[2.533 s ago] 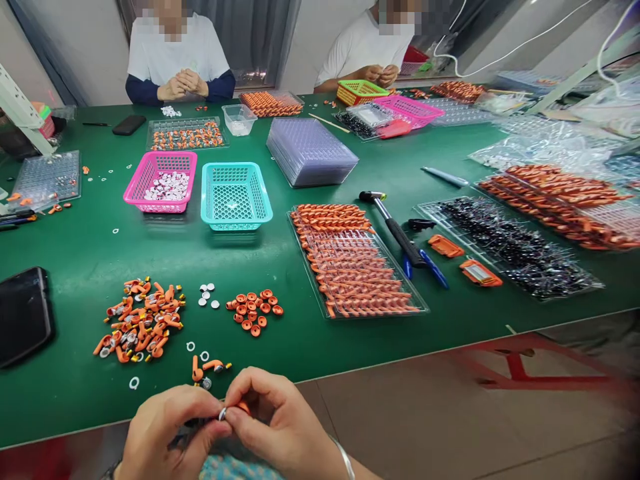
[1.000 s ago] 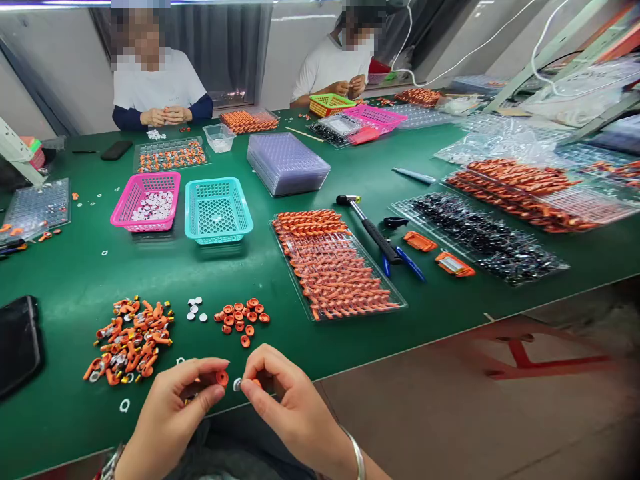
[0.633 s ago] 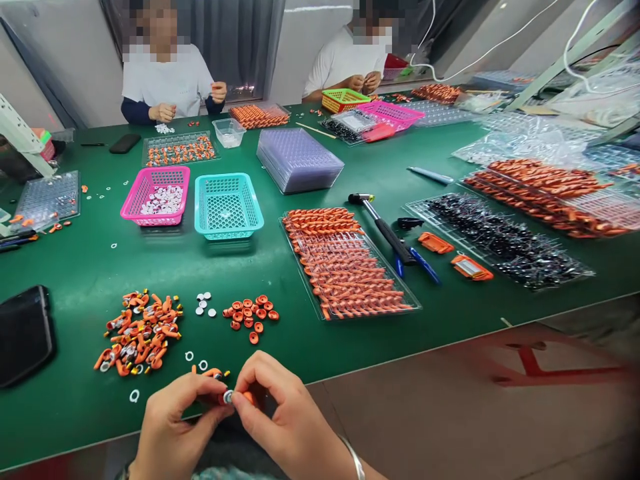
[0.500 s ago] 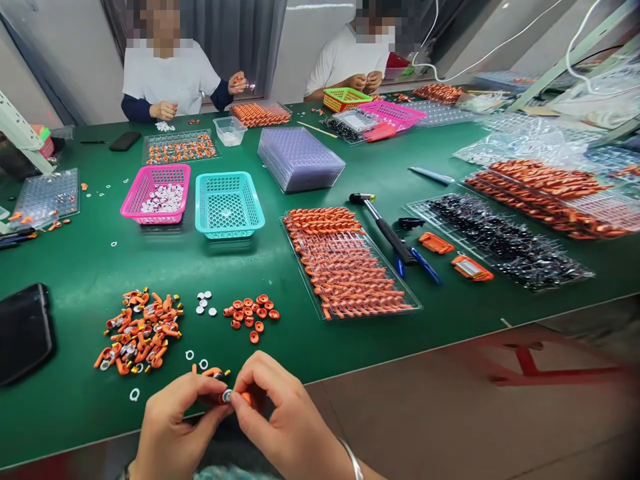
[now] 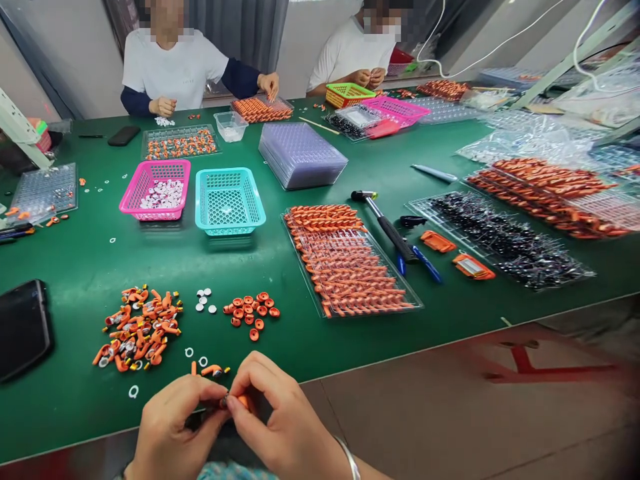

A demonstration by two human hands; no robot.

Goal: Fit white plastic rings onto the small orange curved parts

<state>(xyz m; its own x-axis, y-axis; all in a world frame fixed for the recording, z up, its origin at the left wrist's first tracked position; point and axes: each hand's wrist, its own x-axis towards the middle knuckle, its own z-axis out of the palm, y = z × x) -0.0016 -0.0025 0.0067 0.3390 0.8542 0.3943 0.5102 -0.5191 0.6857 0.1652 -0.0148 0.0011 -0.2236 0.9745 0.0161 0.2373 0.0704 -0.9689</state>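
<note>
Your left hand (image 5: 173,427) and right hand (image 5: 280,420) are together at the near edge of the table (image 5: 90,260), fingertips pinched on one small orange part (image 5: 242,401) held between them; a small silvery piece sits where the fingertips meet, too small to make out.

Risks noted:
- The part is held over the table's edge. In my judgement a slip would send it to your lap or the floor, not back on the table.
- Loose white rings (image 5: 189,351) and an orange hook piece (image 5: 213,369) lie just beyond your knuckles; a forward sweep could scatter them.
- The orange caps (image 5: 251,312) and the mixed orange pile (image 5: 141,327) sit near each other, so they could get mixed.
</note>
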